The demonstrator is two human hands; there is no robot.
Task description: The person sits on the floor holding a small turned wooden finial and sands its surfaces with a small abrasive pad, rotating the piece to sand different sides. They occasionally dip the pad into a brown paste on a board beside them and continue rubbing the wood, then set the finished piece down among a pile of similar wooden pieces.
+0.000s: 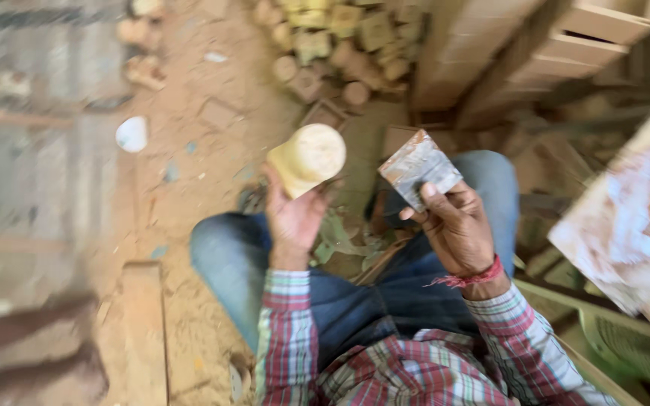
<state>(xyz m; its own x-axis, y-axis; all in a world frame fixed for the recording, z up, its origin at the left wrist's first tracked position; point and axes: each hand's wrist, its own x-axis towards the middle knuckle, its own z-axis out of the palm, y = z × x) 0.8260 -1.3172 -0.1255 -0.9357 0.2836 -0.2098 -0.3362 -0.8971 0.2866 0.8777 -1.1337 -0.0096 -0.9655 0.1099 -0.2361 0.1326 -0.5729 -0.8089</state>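
My left hand [293,216] grips a pale yellowish wooden piece [308,158], rounded and cup-like, with its flat round end turned up toward the camera. My right hand [453,225] holds a flat square scraper-like blade [418,168], smeared grey and white, pinched between thumb and fingers. The two things are held apart above my crossed legs in blue jeans [227,259]. A red thread is tied around my right wrist. The frame is blurred by motion.
A heap of small wooden blocks and rounds [340,45] lies ahead on the dusty floor. Wooden planks and a crate [566,45] stand at upper right. A paint-stained board [633,218] leans at right, a wooden batten [144,331] lies at lower left.
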